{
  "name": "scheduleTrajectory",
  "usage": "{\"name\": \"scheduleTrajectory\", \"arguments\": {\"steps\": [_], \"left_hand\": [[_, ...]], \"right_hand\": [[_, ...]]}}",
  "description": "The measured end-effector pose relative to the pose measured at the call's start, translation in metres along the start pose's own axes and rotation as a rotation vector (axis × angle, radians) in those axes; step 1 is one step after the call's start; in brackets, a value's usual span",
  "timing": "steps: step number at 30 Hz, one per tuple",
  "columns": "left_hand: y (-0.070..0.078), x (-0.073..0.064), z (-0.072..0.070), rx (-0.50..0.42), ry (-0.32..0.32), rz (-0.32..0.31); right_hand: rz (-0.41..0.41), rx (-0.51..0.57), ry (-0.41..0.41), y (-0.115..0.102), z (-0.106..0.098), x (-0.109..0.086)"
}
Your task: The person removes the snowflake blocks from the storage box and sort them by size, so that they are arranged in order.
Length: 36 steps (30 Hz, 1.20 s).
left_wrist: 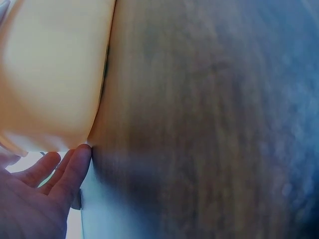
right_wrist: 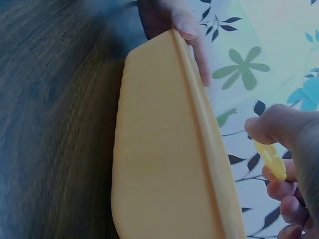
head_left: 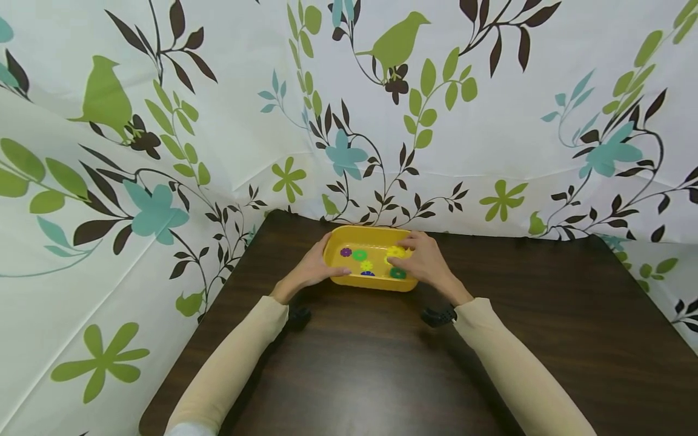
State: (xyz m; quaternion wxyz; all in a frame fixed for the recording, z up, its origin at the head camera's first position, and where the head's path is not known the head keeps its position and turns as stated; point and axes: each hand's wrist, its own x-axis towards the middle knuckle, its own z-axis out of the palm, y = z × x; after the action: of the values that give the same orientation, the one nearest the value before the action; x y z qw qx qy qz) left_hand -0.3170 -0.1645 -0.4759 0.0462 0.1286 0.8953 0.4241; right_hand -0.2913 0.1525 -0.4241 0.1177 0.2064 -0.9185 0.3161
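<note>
A yellow plastic tray stands near the far edge of the table, with small flower-shaped and ring-shaped pieces inside. My left hand grips its left end, thumb over the front rim and fingers against the outside wall. Above the tray's right part is my right hand. It pinches a yellow flower-shaped piece between thumb and fingers, over the rim's height in the right wrist view. Lying in the tray are a purple flower piece, a green ring, a yellow flower, a blue piece and a dark green ring.
The dark wooden table extends in front of the tray and to both sides. Behind it and on the left hangs a white curtain printed with birds, leaves and flowers. A black strap device sits at the right wrist.
</note>
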Motion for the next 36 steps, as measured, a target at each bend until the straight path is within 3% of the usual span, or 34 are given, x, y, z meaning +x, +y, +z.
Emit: {"name": "scheduleTrajectory", "arguments": {"steps": [7, 21, 27, 36], "left_hand": [[0.0, 0.0, 0.0, -0.016, 0.0, 0.004], [0.003, -0.003, -0.001, -0.044, 0.0, -0.007], [0.002, -0.005, -0.002, -0.061, -0.002, -0.031], [0.005, -0.004, -0.001, -0.062, -0.002, 0.012]], "right_hand": [[0.023, 0.004, 0.046, 0.013, -0.015, -0.013], [0.103, 0.029, 0.036, 0.05, -0.033, -0.038], [0.134, 0.048, 0.032, 0.062, -0.036, -0.047], [0.213, 0.054, 0.006, 0.083, -0.029, -0.051]]}}
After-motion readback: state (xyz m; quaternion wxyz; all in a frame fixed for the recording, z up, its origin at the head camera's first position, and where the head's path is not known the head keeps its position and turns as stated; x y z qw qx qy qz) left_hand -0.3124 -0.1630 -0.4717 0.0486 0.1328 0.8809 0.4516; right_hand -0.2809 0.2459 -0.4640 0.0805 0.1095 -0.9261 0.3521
